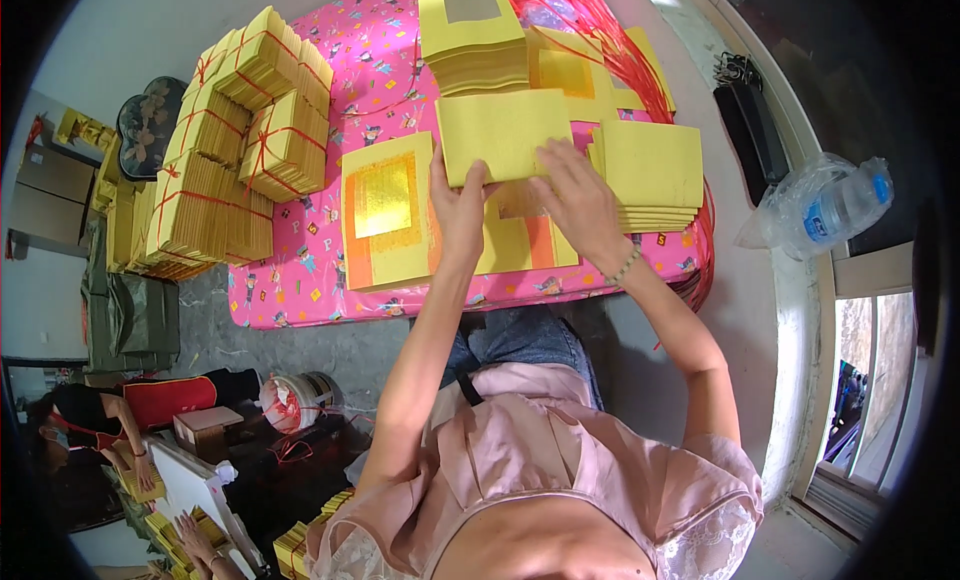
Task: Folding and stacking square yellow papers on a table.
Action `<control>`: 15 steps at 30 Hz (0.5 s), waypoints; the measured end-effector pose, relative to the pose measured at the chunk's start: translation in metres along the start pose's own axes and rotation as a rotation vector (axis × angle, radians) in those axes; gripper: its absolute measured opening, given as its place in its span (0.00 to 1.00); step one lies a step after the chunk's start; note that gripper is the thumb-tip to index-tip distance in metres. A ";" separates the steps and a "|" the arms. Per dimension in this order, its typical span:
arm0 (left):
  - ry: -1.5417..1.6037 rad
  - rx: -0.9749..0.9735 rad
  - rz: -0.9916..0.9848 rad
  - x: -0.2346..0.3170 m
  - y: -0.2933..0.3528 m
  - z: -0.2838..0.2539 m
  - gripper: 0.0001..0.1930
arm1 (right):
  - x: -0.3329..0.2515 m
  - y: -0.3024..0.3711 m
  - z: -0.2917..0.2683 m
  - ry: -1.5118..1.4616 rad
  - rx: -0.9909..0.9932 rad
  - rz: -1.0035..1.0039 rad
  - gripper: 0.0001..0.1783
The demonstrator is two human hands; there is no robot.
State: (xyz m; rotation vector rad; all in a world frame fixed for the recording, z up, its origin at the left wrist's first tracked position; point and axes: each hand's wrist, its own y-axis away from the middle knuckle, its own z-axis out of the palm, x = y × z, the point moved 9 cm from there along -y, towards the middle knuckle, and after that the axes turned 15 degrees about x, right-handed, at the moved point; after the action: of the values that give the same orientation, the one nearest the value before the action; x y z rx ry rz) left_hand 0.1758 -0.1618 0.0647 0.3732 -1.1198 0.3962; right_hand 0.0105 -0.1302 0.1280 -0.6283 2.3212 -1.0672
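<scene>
My left hand (462, 205) grips the lower left corner of a folded yellow paper sheet (505, 130), thumb on top and fingers along the side. Stretched out over the sheet's lower right corner, my right hand (580, 195) rests with its fingers on the paper. Beneath them lie yellow sheets with orange edging; one joss paper sheet (385, 215) at the left bears a shiny gold square. Right of my right hand sits a stack of folded yellow paper (655, 170). Beyond the held sheet rises a taller joss paper stack (472, 45) with a greyish square on top.
Bundles of yellow paper (245, 110) tied with red string pile up on the left of the pink table (350, 110). Loose red strings (640, 70) trail down the right side. A bottle in clear plastic (840, 210) stands on the ledge. Other people's hands (200, 545) work at lower left.
</scene>
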 end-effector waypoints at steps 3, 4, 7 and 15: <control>0.074 -0.053 0.001 0.014 0.023 -0.003 0.26 | 0.006 -0.009 -0.033 -0.042 0.139 0.172 0.24; 0.075 -0.058 0.003 0.015 0.030 -0.003 0.26 | 0.020 -0.005 -0.038 -0.240 0.186 0.369 0.25; 0.212 -0.145 -0.023 0.015 0.049 0.007 0.26 | 0.039 0.008 -0.044 -0.606 0.261 0.654 0.27; -0.022 -0.304 0.000 -0.001 0.060 0.065 0.17 | 0.102 0.027 -0.097 -0.458 0.360 0.657 0.24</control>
State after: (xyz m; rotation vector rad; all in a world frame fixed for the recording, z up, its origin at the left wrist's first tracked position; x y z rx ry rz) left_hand 0.0958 -0.1407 0.0945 0.1096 -1.1816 0.2172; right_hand -0.1323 -0.1207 0.1363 0.0455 1.6852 -0.8696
